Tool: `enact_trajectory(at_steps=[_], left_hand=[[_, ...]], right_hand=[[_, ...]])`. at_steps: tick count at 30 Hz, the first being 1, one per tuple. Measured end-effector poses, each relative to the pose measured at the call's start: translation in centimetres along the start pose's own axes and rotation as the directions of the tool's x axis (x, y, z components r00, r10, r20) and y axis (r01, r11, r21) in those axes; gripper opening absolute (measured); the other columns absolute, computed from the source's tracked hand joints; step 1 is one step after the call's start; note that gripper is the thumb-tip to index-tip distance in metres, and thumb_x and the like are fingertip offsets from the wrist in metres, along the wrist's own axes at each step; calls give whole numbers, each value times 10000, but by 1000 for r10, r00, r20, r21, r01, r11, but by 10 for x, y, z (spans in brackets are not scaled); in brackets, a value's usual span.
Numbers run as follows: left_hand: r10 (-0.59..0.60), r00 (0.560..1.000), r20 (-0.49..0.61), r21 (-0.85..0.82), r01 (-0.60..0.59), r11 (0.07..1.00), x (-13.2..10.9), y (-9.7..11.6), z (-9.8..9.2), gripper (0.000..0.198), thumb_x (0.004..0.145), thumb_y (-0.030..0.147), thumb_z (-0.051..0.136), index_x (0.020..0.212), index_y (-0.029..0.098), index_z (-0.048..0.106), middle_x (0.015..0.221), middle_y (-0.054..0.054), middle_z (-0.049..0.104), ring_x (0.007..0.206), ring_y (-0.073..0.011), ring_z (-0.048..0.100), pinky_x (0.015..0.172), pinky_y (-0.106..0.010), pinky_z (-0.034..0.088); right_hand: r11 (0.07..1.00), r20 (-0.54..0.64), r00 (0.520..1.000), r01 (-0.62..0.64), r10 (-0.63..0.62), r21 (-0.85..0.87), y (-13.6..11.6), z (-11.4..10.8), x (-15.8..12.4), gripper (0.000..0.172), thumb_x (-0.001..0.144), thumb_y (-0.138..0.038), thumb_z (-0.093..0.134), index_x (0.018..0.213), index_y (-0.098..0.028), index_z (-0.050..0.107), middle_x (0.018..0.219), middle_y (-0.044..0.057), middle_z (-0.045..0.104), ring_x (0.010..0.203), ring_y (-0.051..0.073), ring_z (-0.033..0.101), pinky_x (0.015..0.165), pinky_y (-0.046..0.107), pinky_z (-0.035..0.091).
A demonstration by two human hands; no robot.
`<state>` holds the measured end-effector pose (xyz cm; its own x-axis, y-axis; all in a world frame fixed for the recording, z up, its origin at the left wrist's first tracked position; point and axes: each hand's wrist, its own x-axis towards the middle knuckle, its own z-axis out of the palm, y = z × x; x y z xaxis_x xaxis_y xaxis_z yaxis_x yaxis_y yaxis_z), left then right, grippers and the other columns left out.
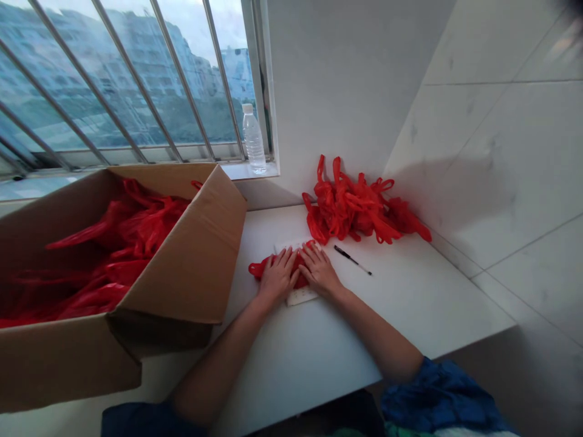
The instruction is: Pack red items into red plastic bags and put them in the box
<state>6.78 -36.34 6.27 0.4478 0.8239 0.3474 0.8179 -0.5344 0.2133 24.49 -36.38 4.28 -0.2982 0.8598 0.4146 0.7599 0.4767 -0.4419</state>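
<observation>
A red plastic bag (256, 269) lies flattened across a white sheet or pad (302, 297) on the table, partly covered by my hands. Flat on the bag's left part rests my left hand (279, 277), fingers stretched forward. My right hand (320, 269) presses on its right part, fingers also stretched out, close beside the left. Neither hand grips anything. Just right of my right hand lies a black pen (353, 260). Behind it, against the wall, is a heap of knotted red plastic bags (355, 206).
A large open cardboard box (182, 261) holding many red plastic bags (136, 233) stands on the left of the white table (300, 364). On the sill of the barred window stands a clear water bottle (254, 142). A tiled wall (523, 182) bounds the right side.
</observation>
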Motion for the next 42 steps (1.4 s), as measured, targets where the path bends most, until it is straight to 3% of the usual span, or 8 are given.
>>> enact_trajectory(at_steps=[10, 19, 24, 28, 31, 35, 39, 42], left_hand=[[-8, 1000, -7, 213, 10, 977, -5, 1, 13, 516, 999, 361, 345, 1470, 170, 433, 1518, -83, 441, 1419, -255, 372, 1189, -499, 229], [-31, 999, 35, 186, 24, 982, -6, 1, 14, 515, 1004, 351, 332, 1484, 179, 405, 1534, -80, 420, 1436, -244, 343, 1201, -491, 185], [-82, 982, 171, 124, 61, 990, 0, 6, -7, 505, 1003, 378, 358, 1464, 184, 421, 1523, -92, 437, 1415, -252, 372, 1166, -481, 262], [-108, 963, 246, 161, 69, 985, 6, 21, -40, 452, 952, 468, 487, 1298, 188, 568, 1282, -130, 638, 1205, -301, 566, 987, -458, 445], [-149, 934, 325, 240, 71, 968, 3, 41, -68, 264, 912, 342, 575, 1114, 182, 635, 1084, -129, 700, 1051, -301, 645, 823, -391, 509], [-112, 932, 345, 129, 72, 989, -14, 73, -123, 273, 933, 282, 519, 1194, 209, 550, 1009, -82, 723, 908, -265, 702, 678, -322, 508], [-84, 988, 126, 31, 81, 996, -42, 91, -210, 227, 976, 323, 423, 1175, 268, 518, 938, -4, 722, 773, -191, 699, 625, -266, 484], [-21, 989, -146, 53, 29, 998, -51, 79, -283, 222, 985, 340, 383, 1071, 275, 577, 956, 25, 705, 771, -138, 673, 646, -227, 486]], right_hand=[[972, 110, 993, -4, 31, -235, 8, 18, -2, 523, 1035, -391, 301, 1500, -170, 392, 1558, 63, 382, 1477, 250, 272, 1198, 478, 220], [983, 137, 989, -21, 47, -182, 5, 16, -1, 519, 1035, -401, 301, 1493, -179, 404, 1555, 57, 389, 1479, 251, 266, 1199, 501, 199], [998, 116, 991, -64, 63, 2, 7, 13, 0, 505, 1026, -423, 330, 1455, -192, 464, 1534, 72, 429, 1467, 256, 295, 1202, 516, 175], [922, -90, 985, -105, 148, 372, 17, -5, 0, 524, 1016, -485, 312, 1398, -189, 515, 1449, 104, 530, 1362, 206, 454, 1162, 426, 308], [838, -243, 930, -110, 277, 534, 27, -21, -2, 511, 1002, -514, 327, 1242, -174, 624, 1262, 120, 648, 1201, 219, 576, 1078, 405, 405], [767, -237, 901, -145, 364, 626, 33, -26, -6, 493, 979, -539, 378, 1096, -162, 673, 1103, 123, 699, 1016, 233, 648, 970, 404, 473], [724, -181, 913, -156, 365, 672, 30, -22, -11, 477, 961, -554, 419, 1107, -177, 672, 1093, 116, 713, 976, 239, 670, 896, 385, 510], [741, -156, 926, -166, 345, 651, 27, -20, -13, 484, 946, -568, 445, 1086, -173, 687, 1095, 123, 717, 948, 244, 682, 856, 377, 522]])
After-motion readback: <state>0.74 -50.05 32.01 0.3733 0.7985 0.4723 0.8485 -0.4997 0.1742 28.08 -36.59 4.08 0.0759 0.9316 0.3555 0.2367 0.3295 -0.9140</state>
